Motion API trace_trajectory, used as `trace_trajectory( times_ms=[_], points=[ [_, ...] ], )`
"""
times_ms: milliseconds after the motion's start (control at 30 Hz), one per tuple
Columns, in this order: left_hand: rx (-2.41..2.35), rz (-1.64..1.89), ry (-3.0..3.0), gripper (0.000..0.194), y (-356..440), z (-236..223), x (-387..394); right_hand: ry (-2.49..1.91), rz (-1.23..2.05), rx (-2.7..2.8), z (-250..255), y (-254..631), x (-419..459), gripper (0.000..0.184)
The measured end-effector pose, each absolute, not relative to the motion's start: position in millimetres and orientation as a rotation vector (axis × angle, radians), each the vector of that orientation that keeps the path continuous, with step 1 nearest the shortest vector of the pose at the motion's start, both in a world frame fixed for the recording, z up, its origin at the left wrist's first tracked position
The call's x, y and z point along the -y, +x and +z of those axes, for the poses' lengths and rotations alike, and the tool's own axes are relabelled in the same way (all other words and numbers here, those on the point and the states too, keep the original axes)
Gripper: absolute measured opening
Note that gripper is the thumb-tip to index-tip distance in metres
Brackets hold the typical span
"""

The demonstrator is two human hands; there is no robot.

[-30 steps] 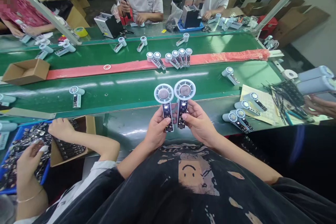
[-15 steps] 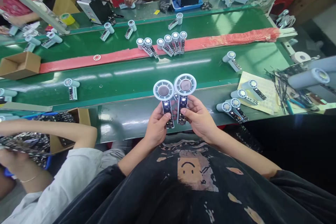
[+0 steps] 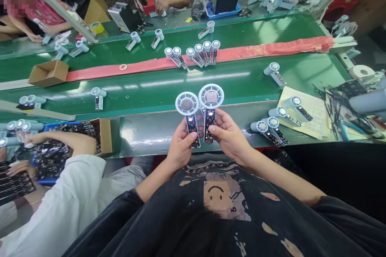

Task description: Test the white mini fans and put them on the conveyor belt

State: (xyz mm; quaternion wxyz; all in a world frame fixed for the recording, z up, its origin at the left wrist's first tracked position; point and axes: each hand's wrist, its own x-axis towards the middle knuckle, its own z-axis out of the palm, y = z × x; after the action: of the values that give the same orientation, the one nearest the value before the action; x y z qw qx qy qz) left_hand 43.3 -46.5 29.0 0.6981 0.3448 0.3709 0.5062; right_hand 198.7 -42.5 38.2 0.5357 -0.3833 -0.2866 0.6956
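Note:
I hold two small fan units upright side by side over the near edge of the green conveyor belt (image 3: 157, 96). My left hand (image 3: 181, 148) is closed round the black circuit-board stem of the left fan unit (image 3: 187, 104), whose white round head faces me. My right hand (image 3: 229, 136) grips the stem of the right fan unit (image 3: 211, 97) the same way, thumb on the board. The two heads touch or nearly touch. Small lights show on both boards.
Several more fan units lie on the belt by a red strip (image 3: 241, 53) and on a paper sheet (image 3: 310, 108) at my right. A person in white at my left reaches into a cardboard box (image 3: 104, 136) of black boards. Other workers sit across the belt.
My hands and the two fans have stayed almost still. The view has shifted a little, and the person at my left has moved an arm across the box of boards.

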Motion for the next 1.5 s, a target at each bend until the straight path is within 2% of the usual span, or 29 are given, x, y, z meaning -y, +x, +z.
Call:
trace_trajectory(
  times_ms=[467,633,767,833,1033,1267,1500],
  points=[
    [-0.958,1.142,0.785,0.062,48.7,27.2,52.8,-0.929,1.680,0.675,37.5,200.7,44.7,0.057],
    [-1.292,0.885,0.789,0.039,39.7,-10.7,52.5,-1.392,1.665,0.700,-0.8,217.2,53.3,0.045],
    [-1.596,0.576,0.812,0.016,18.6,-55.3,68.8,-1.817,1.563,0.837,-48.6,250.5,79.9,0.046],
    [-1.689,0.451,0.845,0.011,8.1,-72.0,79.9,-1.953,1.531,0.917,-71.4,265.2,95.3,0.045],
    [-1.863,0.127,1.080,0.030,-6.8,-88.7,96.7,-2.246,1.403,1.331,-110.8,279.6,112.2,0.042],
    [-1.916,-0.176,1.390,0.036,-9.1,-91.2,92.9,-2.388,1.194,1.785,-101.9,278.9,101.6,0.045],
    [-1.909,-0.290,1.555,0.051,-6.1,-91.6,89.9,-2.441,1.104,1.998,-99.2,273.0,96.7,0.047]
  ],
)
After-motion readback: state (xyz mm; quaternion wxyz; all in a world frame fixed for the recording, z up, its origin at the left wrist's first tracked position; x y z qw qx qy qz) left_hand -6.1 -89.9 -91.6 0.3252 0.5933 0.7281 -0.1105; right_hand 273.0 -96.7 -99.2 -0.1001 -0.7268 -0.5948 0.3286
